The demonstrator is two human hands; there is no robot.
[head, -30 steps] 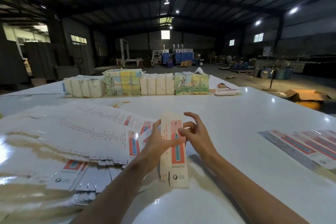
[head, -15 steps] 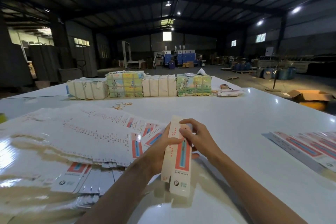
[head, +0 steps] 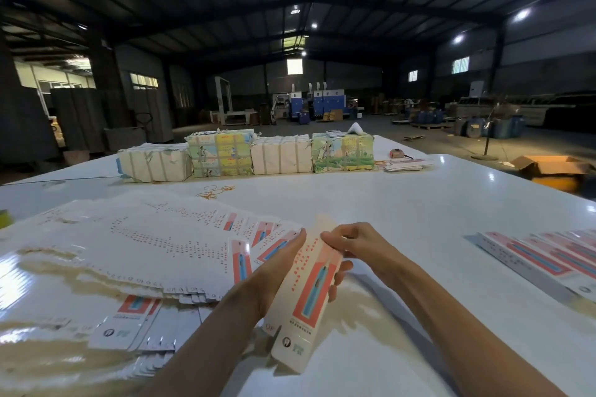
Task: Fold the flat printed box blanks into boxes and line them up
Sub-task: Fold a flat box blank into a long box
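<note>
1. Hands first: the left hand (head: 277,271) wraps the long printed box blank (head: 309,293) from its left side, thumb up along the edge, while its fingertips (head: 338,277) peek out past the right edge. What the palm does behind the card is hidden.
2. Over at 1 o'clock from that grip, the right hand (head: 358,243) pinches the blank's upper right edge with curled fingers. The top flap there is blurred, so whether it is tucked in or loose is hard to judge.
3. That blank is held tilted above the white table (head: 403,203), its lower end toward 6 o'clock. It shows two faces, so it is partly opened into a tube; the near end cannot be made out.
4. At 9 o'clock lies the fanned stack of flat blanks (head: 145,245). Glare washes out its near portion, and the print on the pale sheets is too small to read.
5. At 3 o'clock, a row of folded boxes (head: 541,258) runs off the right edge of view, so their number is unknown.
6. Far across at 12 o'clock stand tied paper bundles (head: 248,155) in a line. A few orange rubber bands (head: 214,192) lie on the table in front of them.
7. Beyond that, the hall is dim and its machines are indistinct.
</note>
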